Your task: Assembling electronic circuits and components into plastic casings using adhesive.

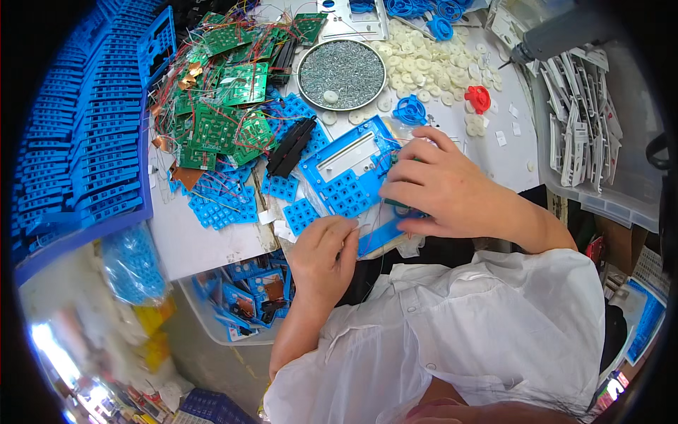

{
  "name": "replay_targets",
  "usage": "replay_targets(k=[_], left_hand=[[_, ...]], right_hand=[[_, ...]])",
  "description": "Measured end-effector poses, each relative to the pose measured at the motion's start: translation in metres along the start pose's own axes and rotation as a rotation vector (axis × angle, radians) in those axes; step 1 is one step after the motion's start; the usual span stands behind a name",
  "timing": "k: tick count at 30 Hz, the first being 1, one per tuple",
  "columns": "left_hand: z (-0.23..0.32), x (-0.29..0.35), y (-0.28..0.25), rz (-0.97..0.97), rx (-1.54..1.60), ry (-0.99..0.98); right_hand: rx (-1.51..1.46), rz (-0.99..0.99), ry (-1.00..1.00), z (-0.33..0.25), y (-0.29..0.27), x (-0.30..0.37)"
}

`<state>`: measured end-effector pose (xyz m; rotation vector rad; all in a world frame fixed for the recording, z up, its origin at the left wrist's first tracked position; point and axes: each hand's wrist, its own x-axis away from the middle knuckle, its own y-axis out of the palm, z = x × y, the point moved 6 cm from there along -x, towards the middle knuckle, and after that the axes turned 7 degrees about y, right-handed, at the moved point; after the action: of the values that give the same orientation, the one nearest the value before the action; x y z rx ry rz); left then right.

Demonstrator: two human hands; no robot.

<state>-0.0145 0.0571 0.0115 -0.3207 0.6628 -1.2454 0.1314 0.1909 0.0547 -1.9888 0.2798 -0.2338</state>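
A blue plastic housing (326,161) with a long window lies tilted at the table's front edge, a blue button pad (347,194) set in its near part. My right hand (448,187) reaches over the housing's right side, its bent fingers on a green circuit board (393,203) that they mostly cover. Thin wires run beside it. My left hand (321,256) is at the housing's near left corner, fingers curled and thumb close to them; what they pinch, if anything, is hidden. Just left of the housing lies a black plastic part (291,147).
Wired green circuit boards (229,127) heap up at left, beside stacked blue housings (106,127). A round tray of screws (342,74), cream discs (424,63), a red wheel (478,99) and a blue wheel (409,110) lie behind. An electric screwdriver (565,39) hangs at upper right, above a clear bin (600,201).
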Motion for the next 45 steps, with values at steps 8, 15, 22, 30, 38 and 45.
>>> replay_targets(k=[8, 15, 22, 30, 38, 45], left_hand=[[0.033, 0.006, 0.022, -0.089, -0.013, 0.362], [0.021, 0.001, 0.021, -0.153, 0.045, 0.294], [0.006, -0.024, 0.013, 0.081, -0.137, 0.307], [-0.004, -0.048, 0.037, -0.062, -0.31, 0.264], [-0.006, -0.049, 0.04, -0.07, -0.335, 0.269], [-0.006, -0.046, 0.039, -0.045, -0.291, 0.275]], right_hand=[[-0.05, 0.135, -0.053, 0.01, 0.007, 0.022], [-0.077, 0.276, -0.018, 0.026, 0.003, 0.033], [-0.142, 0.308, 0.015, 0.025, -0.008, 0.007], [0.222, 0.118, -0.012, 0.02, 0.022, -0.048], [0.12, 0.188, -0.018, 0.027, 0.032, -0.036], [0.14, 0.252, -0.079, 0.019, 0.029, -0.027]])
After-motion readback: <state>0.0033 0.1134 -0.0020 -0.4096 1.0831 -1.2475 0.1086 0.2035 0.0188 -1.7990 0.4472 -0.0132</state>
